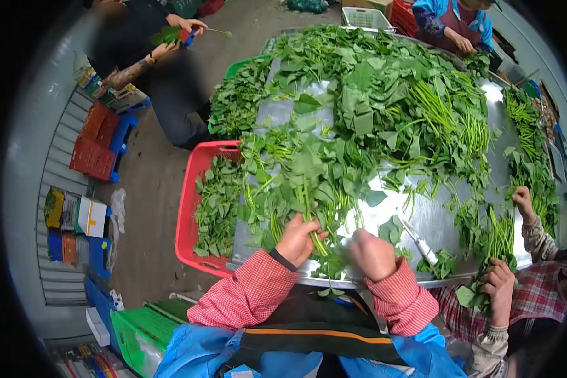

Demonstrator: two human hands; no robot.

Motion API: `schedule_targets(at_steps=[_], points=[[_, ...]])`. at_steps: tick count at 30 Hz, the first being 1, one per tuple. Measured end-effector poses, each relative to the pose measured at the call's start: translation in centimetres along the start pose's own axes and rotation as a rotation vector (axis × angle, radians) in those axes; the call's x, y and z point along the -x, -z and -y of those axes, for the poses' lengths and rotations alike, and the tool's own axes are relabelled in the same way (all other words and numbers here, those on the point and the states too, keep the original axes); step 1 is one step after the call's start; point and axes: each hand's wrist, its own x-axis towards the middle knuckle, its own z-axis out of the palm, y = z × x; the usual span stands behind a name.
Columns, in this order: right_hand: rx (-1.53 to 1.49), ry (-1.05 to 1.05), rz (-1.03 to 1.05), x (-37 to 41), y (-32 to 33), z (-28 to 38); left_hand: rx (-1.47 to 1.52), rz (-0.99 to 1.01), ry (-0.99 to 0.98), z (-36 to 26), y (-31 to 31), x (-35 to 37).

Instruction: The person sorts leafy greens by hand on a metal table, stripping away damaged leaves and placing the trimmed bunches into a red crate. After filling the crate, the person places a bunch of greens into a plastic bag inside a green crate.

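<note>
My left hand (298, 241) is closed around the stems of a bunch of leafy greens (307, 173), its broad leaves pointing away from me over the metal table (431, 217). To its right, my right hand (373, 255) is curled with the fingers bent in, just above the table's near edge. Motion blurs its fingertips, so what they pinch cannot be made out. A white-handled knife (427, 252) lies on the metal to the right of that hand. Beyond both hands spreads a large heap of leafy greens (372, 113).
At the table's left stand a red crate (184, 220) of greens and a green crate (233, 68). Another green crate (142, 334) is at lower left. Co-workers stand at far left, far right and close right, where a co-worker's hand (499, 283) grips a bunch.
</note>
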Motion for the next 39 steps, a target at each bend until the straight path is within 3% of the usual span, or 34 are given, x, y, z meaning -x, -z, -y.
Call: schedule_targets(at_steps=[1, 4, 8, 12, 15, 18, 21, 23, 24, 26, 27, 28, 32, 35, 36, 37, 39], points=[[0.251, 0.07, 0.094, 0.1, -0.1, -0.2, 0.003, 0.019, 0.016, 0.0, 0.0, 0.3], [-0.213, -0.041, -0.027, -0.5, 0.3, 2.4, -0.021, 0.061, 0.057, 0.4, 0.9, 0.6], [-0.25, -0.121, 0.073, -2.2, -1.7, 3.4, -0.092, 0.112, 0.055, 1.3, 0.1, 1.6], [-1.174, -0.345, 0.081, -2.2, -5.5, 1.7, -0.14, 0.102, 0.073, 1.4, 0.3, 2.1], [-1.01, -0.256, 0.006, -1.1, -4.7, 2.6, -0.025, 0.074, 0.097, 2.0, 1.0, 2.0], [-0.359, 0.414, 0.038, 1.0, -0.8, 4.2, 0.049, 0.046, -0.053, 2.1, 1.9, 1.6], [-0.484, 0.251, 0.76, 3.1, 2.6, 4.7, -0.063, -0.089, -0.462, -1.1, -0.8, 2.8], [-0.198, 0.184, 0.589, 3.2, 1.7, 2.0, -0.087, -0.077, -0.571, -3.1, -0.7, 3.2], [-0.039, 0.194, 0.342, 2.4, 1.2, 0.9, -0.101, -0.119, -0.531, -3.5, -1.2, 3.3], [-0.423, -0.202, 0.165, -0.2, 0.3, -0.3, 0.092, -0.138, -0.087, -2.0, 2.9, 2.0], [-0.262, -0.179, -0.062, -1.9, -0.7, -0.8, 0.184, -0.146, 0.135, -1.5, 4.2, 1.5], [-0.107, -0.144, -0.135, -3.5, -1.9, -1.5, 0.211, -0.214, 0.244, -1.2, 3.4, 1.3], [0.165, 0.072, -0.048, -6.3, -5.4, -3.7, 0.198, -0.064, 0.242, -1.2, 2.6, 1.8], [-0.48, -0.277, -0.084, -6.1, -2.7, -3.5, 0.206, -0.132, 0.027, -2.9, 2.0, 2.3], [-1.018, -0.356, 0.022, -6.0, -1.8, -4.6, 0.189, -0.108, -0.005, -3.1, 2.5, 2.2], [-1.308, -0.471, 0.143, -5.4, 0.4, -4.1, 0.137, -0.126, 0.008, -3.0, 2.3, 2.1], [-1.127, -0.536, 0.114, -4.4, -1.1, -3.6, 0.034, -0.158, 0.035, -2.2, 1.4, 1.9]])
